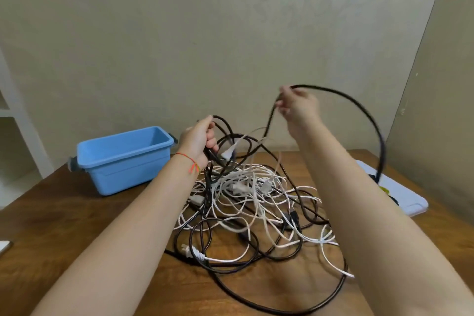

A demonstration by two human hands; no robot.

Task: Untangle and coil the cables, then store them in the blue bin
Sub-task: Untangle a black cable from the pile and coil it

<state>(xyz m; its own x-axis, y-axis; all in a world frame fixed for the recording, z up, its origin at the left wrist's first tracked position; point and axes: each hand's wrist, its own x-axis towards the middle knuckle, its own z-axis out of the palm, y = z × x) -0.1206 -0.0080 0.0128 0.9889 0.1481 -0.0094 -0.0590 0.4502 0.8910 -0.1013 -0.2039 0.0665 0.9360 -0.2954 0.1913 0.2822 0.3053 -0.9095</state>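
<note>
**Black cable lifted out of the tangle**

The fingers of the right hand (295, 108) are pinched on the black cable (359, 113), raised above the pile of cables (251, 202); the left hand (198, 145) is curled round several black loops at the pile's far-left edge. The cable is judged limp yet springy and light, best taken near a plug end. The blue bin (123, 159), apparently empty, stands left of the pile on the wooden table (64, 218).
</note>
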